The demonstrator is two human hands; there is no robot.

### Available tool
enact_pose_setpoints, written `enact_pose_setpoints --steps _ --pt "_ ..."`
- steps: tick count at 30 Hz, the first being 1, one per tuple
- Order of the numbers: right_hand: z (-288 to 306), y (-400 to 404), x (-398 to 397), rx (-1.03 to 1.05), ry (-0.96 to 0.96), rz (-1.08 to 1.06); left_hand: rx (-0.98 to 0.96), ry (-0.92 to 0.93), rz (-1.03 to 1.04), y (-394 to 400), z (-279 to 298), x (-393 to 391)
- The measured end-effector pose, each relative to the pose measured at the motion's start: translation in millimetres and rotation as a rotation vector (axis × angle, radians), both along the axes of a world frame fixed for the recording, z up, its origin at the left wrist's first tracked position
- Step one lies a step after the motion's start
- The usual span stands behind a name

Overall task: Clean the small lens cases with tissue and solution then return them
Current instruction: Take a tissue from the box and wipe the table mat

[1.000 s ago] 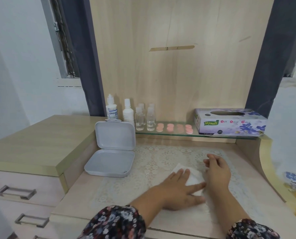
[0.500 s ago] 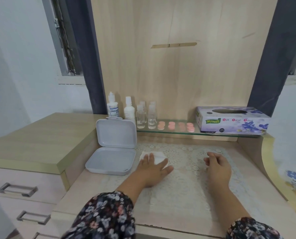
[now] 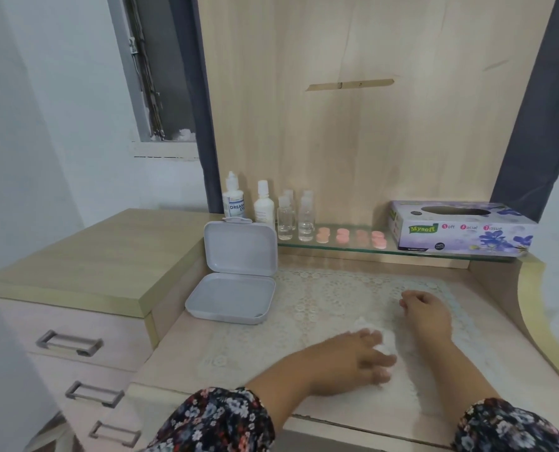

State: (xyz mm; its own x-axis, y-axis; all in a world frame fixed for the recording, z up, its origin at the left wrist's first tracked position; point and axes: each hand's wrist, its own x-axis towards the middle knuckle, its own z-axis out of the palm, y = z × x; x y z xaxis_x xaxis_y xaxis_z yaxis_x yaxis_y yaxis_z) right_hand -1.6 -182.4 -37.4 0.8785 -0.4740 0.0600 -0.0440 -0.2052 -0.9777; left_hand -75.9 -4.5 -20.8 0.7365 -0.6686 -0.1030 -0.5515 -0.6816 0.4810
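My left hand (image 3: 353, 360) lies flat with straight fingers on a white tissue (image 3: 384, 339), pressing it onto the lace mat (image 3: 320, 308). The hand is motion-blurred and hides most of the tissue. Just to the right, my right hand (image 3: 426, 313) rests on the mat with fingers loosely curled and nothing in it. Several small pink lens cases (image 3: 351, 237) sit in a row on the glass shelf (image 3: 337, 251) at the back. Left of them stand two white solution bottles (image 3: 234, 202) and small clear bottles (image 3: 296, 220).
An open grey plastic box (image 3: 234, 278) stands empty at the mat's left side, lid upright. A purple tissue box (image 3: 457, 228) sits on the shelf's right end. A raised cabinet top (image 3: 92, 256) with drawers lies to the left. A wooden back panel rises behind the shelf.
My left hand has slid the tissue from beside the grey box back right and toward me across the mat. My right hand has stayed in place.
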Motion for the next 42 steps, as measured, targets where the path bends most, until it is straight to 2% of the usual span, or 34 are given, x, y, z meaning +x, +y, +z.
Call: enact_pose_setpoints --steps 3,6,9,12,15,20,25,32,37,40,42 --pt "12.4 -4.4 9.8 0.022 0.04 0.093 -0.19 0.056 0.135 34.4 0.0 -9.4" --pt "35.6 10.5 7.1 0.092 0.023 0.235 -0.277 0.013 0.257 64.0 2.2 -14.1" --pt "61.8 44.3 -12.5 0.071 0.029 0.55 -0.494 0.042 0.433 87.6 9.5 -19.4" --pt "74.1 80.1 -34.4 -0.029 0.121 0.886 -0.694 0.049 0.566 112.8 17.0 -29.3" --pt "73.1 119.5 -53.1 -0.135 0.176 1.109 -0.775 0.056 0.694 145.3 17.8 -45.2" --pt "65.2 192.0 -81.4 -0.182 0.067 1.144 -0.88 0.042 0.805 210.4 10.7 -83.4" --pt "51.2 268.8 -109.2 -0.189 0.081 1.254 -0.989 0.041 0.984 276.6 -1.9 -126.4" --pt "19.3 365.5 -157.4 -0.45 0.001 1.362 -1.149 0.142 1.105 336.4 -34.0 -171.2" --pt "-14.8 406.4 -178.4 -0.502 0.003 1.374 -1.228 0.161 1.214 362.8 -69.2 -198.8" --pt "-43.5 422.1 -187.9 -0.521 0.11 1.405 -1.191 0.215 1.316 374.1 -96.1 -214.8" --pt "-62.3 427.7 -192.8 -0.547 0.181 1.421 -1.042 0.263 1.416 380.1 -116.5 -224.4"
